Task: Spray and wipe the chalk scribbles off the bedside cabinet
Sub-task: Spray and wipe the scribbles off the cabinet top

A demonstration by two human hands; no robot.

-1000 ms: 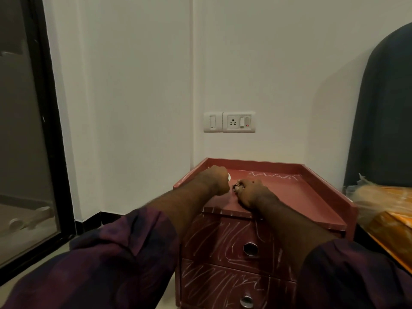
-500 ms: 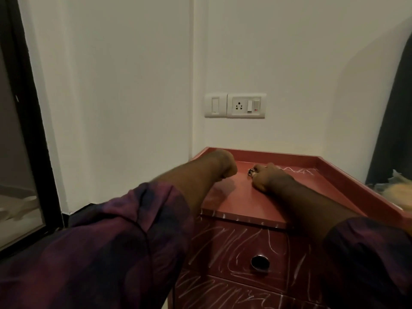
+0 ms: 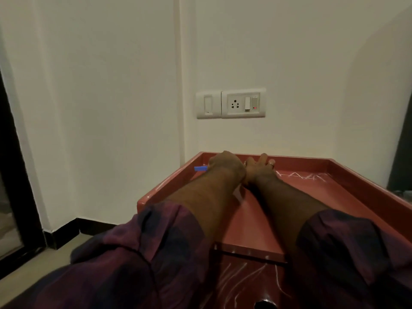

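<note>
The red bedside cabinet (image 3: 312, 210) has a raised rim around its top. White chalk scribbles (image 3: 299, 176) mark the top near the back right, and more chalk lines (image 3: 234, 275) cover the drawer front below. My left hand (image 3: 225, 167) is curled at the back left corner of the top, and a small blue object (image 3: 200, 168) sticks out of its left side. I cannot tell what the blue object is. My right hand (image 3: 259, 169) lies right beside the left hand. Its fingers are stretched flat toward the back rim, and one finger wears a ring.
A white wall stands directly behind the cabinet, with a switch and socket plate (image 3: 231, 104) above it. A dark door frame (image 3: 13, 175) runs down the left edge, beside bare floor (image 3: 33, 264). A dark headboard (image 3: 403, 152) rises at the far right.
Both hands have slid toward the back rim and the view has come closer. My right hand's fingers have straightened. The blue object now shows at my left hand.
</note>
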